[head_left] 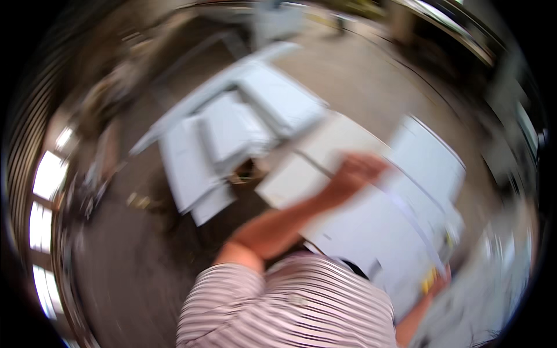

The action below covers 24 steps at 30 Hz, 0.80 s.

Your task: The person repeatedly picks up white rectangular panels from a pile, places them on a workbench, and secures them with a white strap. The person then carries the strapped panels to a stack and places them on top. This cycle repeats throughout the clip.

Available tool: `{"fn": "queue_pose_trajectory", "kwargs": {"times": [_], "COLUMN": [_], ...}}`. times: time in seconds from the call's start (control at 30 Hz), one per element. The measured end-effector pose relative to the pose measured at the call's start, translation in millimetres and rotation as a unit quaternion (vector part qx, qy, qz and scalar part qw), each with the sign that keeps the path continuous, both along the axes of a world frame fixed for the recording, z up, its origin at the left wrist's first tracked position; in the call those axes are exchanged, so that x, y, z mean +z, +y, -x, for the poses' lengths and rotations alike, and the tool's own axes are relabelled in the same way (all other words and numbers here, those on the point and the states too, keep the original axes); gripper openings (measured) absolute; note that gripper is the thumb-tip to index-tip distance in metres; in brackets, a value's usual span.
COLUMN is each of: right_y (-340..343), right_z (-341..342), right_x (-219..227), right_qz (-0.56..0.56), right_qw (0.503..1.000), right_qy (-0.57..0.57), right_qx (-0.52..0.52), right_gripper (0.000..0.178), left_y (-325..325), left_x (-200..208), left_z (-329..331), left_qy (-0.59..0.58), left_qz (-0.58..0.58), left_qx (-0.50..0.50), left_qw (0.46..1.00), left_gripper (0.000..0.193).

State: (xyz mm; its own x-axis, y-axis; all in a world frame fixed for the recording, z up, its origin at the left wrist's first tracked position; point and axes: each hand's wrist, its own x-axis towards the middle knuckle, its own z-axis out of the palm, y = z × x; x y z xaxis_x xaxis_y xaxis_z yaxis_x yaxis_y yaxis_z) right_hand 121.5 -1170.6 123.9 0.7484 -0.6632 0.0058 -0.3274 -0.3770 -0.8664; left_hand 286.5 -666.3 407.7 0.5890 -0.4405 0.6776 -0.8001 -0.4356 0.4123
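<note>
My left hand (362,168) reaches over the white panels, smeared by motion, so its fingers cannot be made out. At the right, my right hand (440,281) is closed around a small yellow object (429,282), too blurred to name. A large white panel (360,226) lies in front of my body. From near my left hand a pale narrow strip (413,217) curves down toward my right hand; whether either hand holds it is unclear. Beyond my left forearm is a cream-coloured panel (342,136) with a dark gap along it.
Another white panel (429,153) lies at the right. Several white boards (185,162) and box-like white pieces (281,95) stand to the left and ahead on the brown floor (371,69). Bright windows (49,177) line the far left. A dark bench-like structure (452,35) is at the upper right.
</note>
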Motion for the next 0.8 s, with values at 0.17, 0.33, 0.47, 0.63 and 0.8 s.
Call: {"fn": "queue_pose_trajectory", "kwargs": {"times": [0.17,0.33,0.47,0.63,0.8], "right_y": [38.5,23.5,23.2,58.0,60.2], "right_z": [11.7,-2.9,-13.4,-36.8,-32.2], "right_x": [42.9,24.8,-28.5,-90.7,-89.0], "right_qz": [-0.084,-0.036,0.207,0.158,0.105], "right_qw": [0.992,0.997,0.977,0.986,0.993], "right_qy": [-0.072,0.023,0.054,0.023,-0.034], "right_qx": [-0.065,-0.063,-0.022,-0.056,-0.041], "right_gripper": [0.028,0.021,0.018,0.016,0.021], "left_y": [11.8,-23.8,-38.9,-51.6,-56.2], "left_x": [44.3,70.7,67.4,64.6,64.3], "left_z": [-7.2,10.7,18.3,24.1,20.8], "left_qy": [0.243,0.299,0.327,0.325,0.324], "left_qz": [0.321,0.317,0.255,0.198,0.133], "left_qx": [0.086,0.075,0.063,0.024,0.021], "left_qw": [0.911,0.897,0.908,0.924,0.937], "left_gripper": [0.023,0.037,0.04,0.038,0.037]}}
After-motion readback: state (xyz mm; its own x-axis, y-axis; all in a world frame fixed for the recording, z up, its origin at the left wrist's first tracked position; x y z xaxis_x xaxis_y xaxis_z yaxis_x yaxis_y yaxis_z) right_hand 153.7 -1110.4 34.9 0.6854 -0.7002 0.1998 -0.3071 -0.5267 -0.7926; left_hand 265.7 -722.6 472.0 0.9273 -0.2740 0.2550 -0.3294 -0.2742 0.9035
